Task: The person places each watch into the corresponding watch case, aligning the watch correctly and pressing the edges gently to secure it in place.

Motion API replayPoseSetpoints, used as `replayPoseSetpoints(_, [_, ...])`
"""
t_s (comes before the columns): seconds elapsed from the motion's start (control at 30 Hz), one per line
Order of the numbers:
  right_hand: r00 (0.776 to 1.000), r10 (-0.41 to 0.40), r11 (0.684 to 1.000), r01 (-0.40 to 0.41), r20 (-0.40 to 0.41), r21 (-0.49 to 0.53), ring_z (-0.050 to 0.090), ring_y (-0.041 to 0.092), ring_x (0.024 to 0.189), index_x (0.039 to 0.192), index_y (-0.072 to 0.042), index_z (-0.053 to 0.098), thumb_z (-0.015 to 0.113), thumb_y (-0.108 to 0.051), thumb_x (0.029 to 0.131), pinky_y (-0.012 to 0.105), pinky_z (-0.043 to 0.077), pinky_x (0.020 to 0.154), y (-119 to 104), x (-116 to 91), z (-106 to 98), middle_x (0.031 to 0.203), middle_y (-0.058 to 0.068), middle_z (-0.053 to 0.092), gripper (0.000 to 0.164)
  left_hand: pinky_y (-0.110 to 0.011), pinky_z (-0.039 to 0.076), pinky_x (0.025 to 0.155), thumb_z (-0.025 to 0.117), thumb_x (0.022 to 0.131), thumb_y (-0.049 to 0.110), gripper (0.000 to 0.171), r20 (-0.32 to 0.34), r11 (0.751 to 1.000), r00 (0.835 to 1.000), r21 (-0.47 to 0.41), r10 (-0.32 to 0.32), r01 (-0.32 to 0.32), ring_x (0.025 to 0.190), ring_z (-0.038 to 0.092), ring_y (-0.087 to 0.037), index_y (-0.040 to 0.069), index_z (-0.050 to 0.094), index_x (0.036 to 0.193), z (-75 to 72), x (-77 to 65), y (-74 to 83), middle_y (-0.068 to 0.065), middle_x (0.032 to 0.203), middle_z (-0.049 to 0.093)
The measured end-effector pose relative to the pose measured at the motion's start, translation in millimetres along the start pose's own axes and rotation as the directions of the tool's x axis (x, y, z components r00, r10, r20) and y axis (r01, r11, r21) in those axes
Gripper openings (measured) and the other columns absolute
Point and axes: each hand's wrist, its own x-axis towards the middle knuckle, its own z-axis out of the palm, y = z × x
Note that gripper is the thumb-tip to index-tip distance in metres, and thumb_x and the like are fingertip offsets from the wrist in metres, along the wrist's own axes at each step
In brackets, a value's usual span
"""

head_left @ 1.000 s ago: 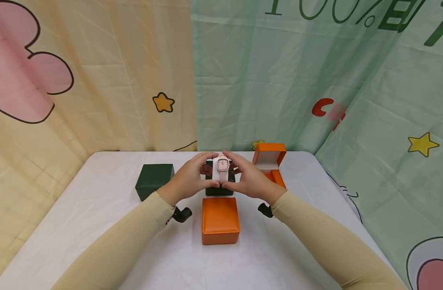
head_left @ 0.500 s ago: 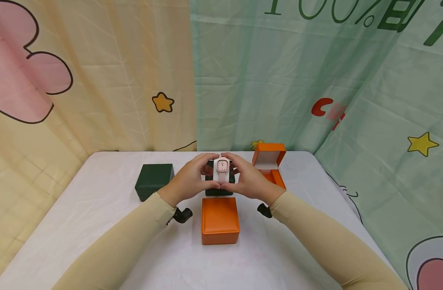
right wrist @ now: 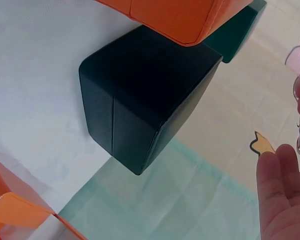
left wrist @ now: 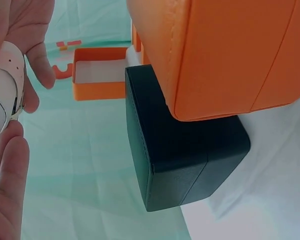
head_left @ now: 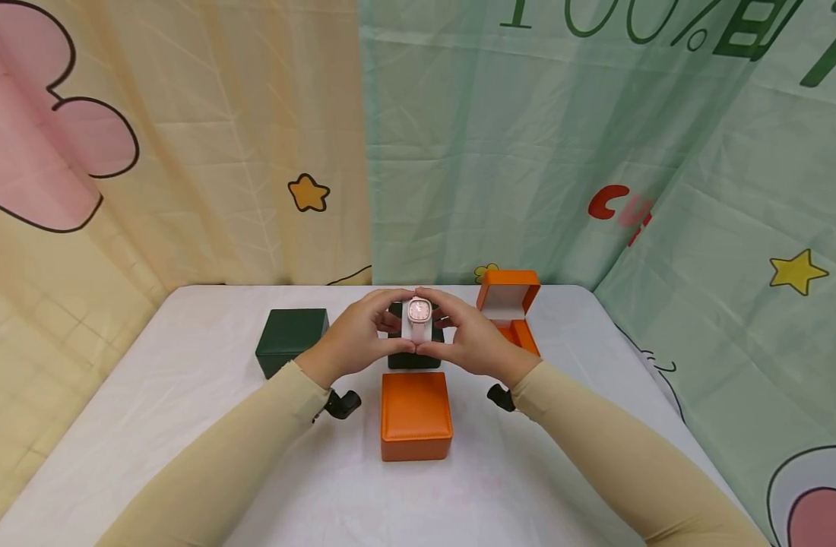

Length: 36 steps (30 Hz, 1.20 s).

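Observation:
Both hands hold a wristwatch (head_left: 419, 310) with a pink strap, wrapped round a white cushion (head_left: 407, 328). The left hand (head_left: 356, 334) grips the cushion's left side, thumb low and index finger near the top. Opposite it, the right hand (head_left: 478, 338) grips the right side in the same way, and the fingertips nearly meet. The squarish dial faces the head camera. Behind and below the watch, a dark green box (head_left: 414, 360) stands on the table, partly hidden. In the left wrist view, the cushion's pale side (left wrist: 2, 85) shows between the fingers.
A closed orange box (head_left: 416, 410) stands nearest, below the hands. A second green box (head_left: 293, 334) sits left, and an orange box (head_left: 510, 285) with its lid up stands at the back right. All rest on a white-covered table (head_left: 418, 501) with curtains behind.
The watch and cushion have shifted and tipped very slightly between the fingers. Arms and boxes stay where they were.

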Motion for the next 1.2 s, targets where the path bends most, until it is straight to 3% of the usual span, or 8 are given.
replayPoseSetpoints(0.4, [0.998,-0.057,0.993,0.060,-0.041,0.099,0.070,0.027,0.124,0.160,-0.009,0.045,0.076,-0.015,0.098,0.045,0.055,0.109,6.0,-3.0,1.5,0.161,0.014,0.050,0.070,-0.034,0.064,0.091,0.090,0.084,0.014,0.067,0.020,0.996,1.000,-0.091,-0.021,0.022,0.098,0.075,-0.019,0.014,0.057,0.143,1.0,0.0,-0.4,-0.013,0.145,0.057])
replayPoseSetpoints(0.67, [0.999,-0.018,0.986,0.023,-0.036,0.168,0.068,0.029,0.126,0.164,-0.011,0.036,0.071,-0.012,0.101,0.045,0.055,0.108,4.7,-4.6,0.8,0.159,0.012,0.052,0.072,-0.038,0.064,0.091,0.089,0.085,0.014,0.070,0.018,0.993,0.999,-0.111,-0.041,0.042,0.101,0.075,-0.020,0.016,0.055,0.146,1.5,1.3,1.4,-0.008,0.149,0.054])
replayPoseSetpoints(0.87, [1.000,-0.008,0.989,0.012,-0.030,0.149,0.068,0.029,0.126,0.155,-0.009,0.043,0.081,-0.010,0.093,0.047,0.054,0.110,3.0,-2.9,-2.0,0.152,0.010,0.053,0.072,-0.038,0.064,0.092,0.089,0.084,0.012,0.068,0.024,0.990,0.998,-0.125,-0.057,0.060,0.103,0.074,-0.022,0.018,0.056,0.144,1.2,1.1,2.9,-0.006,0.148,0.054])
replayPoseSetpoints(1.2, [0.996,-0.052,0.998,0.053,-0.078,0.016,0.069,0.028,0.122,0.155,-0.010,0.049,0.085,-0.013,0.090,0.042,0.056,0.108,5.6,-4.7,-1.9,0.156,0.009,0.056,0.074,-0.035,0.064,0.091,0.088,0.085,0.012,0.067,0.018,0.992,0.999,-0.114,-0.050,0.052,0.103,0.075,-0.022,0.016,0.056,0.144,0.9,0.5,6.4,-0.007,0.149,0.054])
